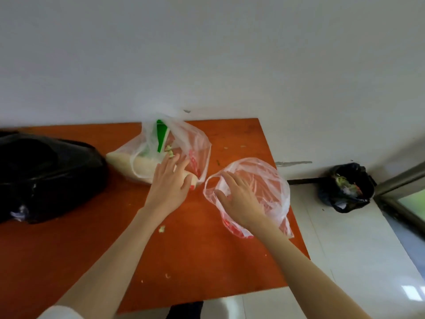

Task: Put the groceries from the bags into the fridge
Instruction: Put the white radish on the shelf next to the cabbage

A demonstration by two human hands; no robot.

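Two thin clear plastic bags with red print lie on an orange table (69, 249). The far bag (193, 143) holds a long white radish (135, 168) and a green-and-white packet (162, 137). My left hand (171, 180) rests on that bag at the radish's near end, its fingers curled over the radish. The near bag (269, 187) lies flat and looks empty. My right hand (239, 201) presses on it with fingers spread, by its handle loop. No fridge is in view.
A large black plastic bag (46, 176) fills the table's left side. Small vegetable scraps (162, 229) dot the tabletop. On the tiled floor to the right stands a black-lined bin (345, 187) beside a door frame (400, 180). A white wall rises behind the table.
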